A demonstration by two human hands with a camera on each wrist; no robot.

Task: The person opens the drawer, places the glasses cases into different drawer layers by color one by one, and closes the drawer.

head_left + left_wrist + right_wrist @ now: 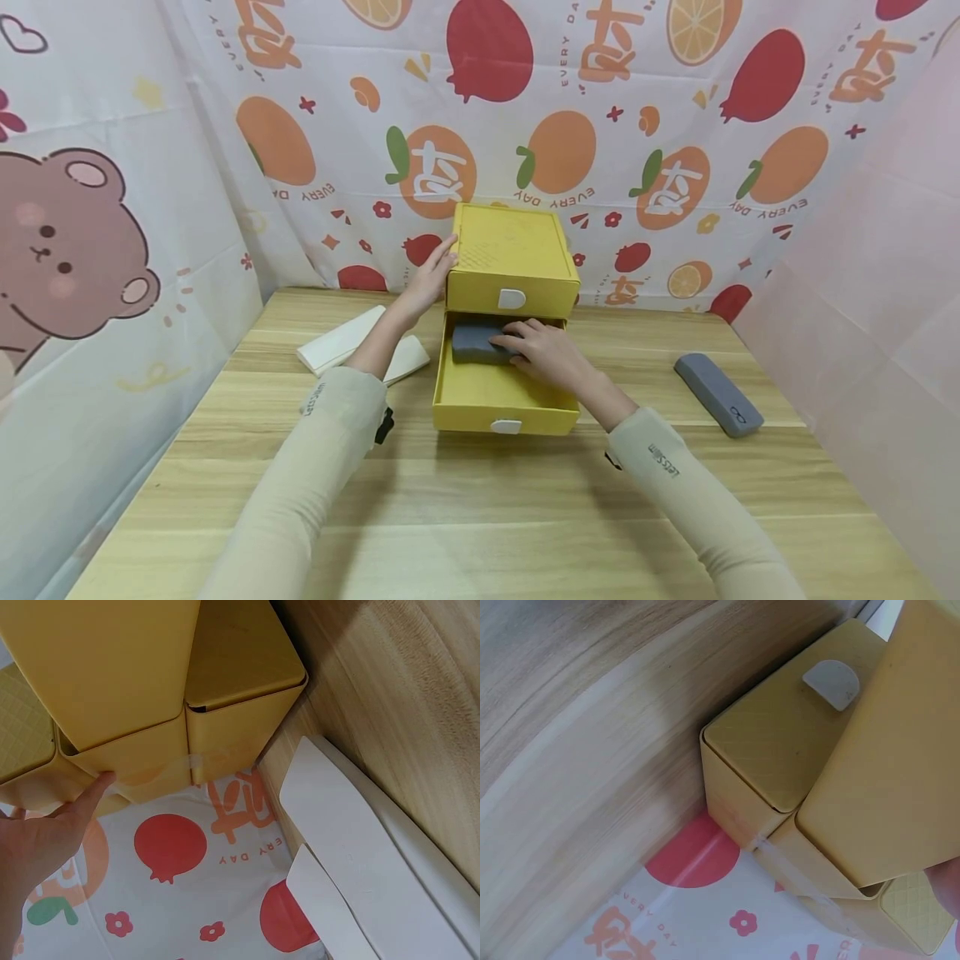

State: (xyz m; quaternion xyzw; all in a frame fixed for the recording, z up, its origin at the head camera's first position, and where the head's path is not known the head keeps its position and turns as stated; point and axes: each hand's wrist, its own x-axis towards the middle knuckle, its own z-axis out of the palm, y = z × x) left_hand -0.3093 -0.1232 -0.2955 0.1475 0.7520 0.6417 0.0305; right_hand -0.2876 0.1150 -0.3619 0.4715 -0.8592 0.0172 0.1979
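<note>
A yellow drawer unit (517,242) stands on the table with a lower drawer (465,417) pulled out towards me. Inside that drawer, near its back left, lies a grey glasses case (474,343). My right hand (553,354) reaches in and grips the case's right end, its fingers covering that part. At the unit's upper left side, my left hand (426,287) rests with extended fingers against the yellow wall. The left wrist view shows a fingertip (107,780) at the edge of the unit. In the right wrist view, the drawer's side hides most of the right hand.
Two white cases (341,342) lie on the table left of the unit, under my left forearm. Another grey glasses case (718,393), with a small glasses mark, lies to the right. Behind the unit hangs a fruit-print curtain (622,83).
</note>
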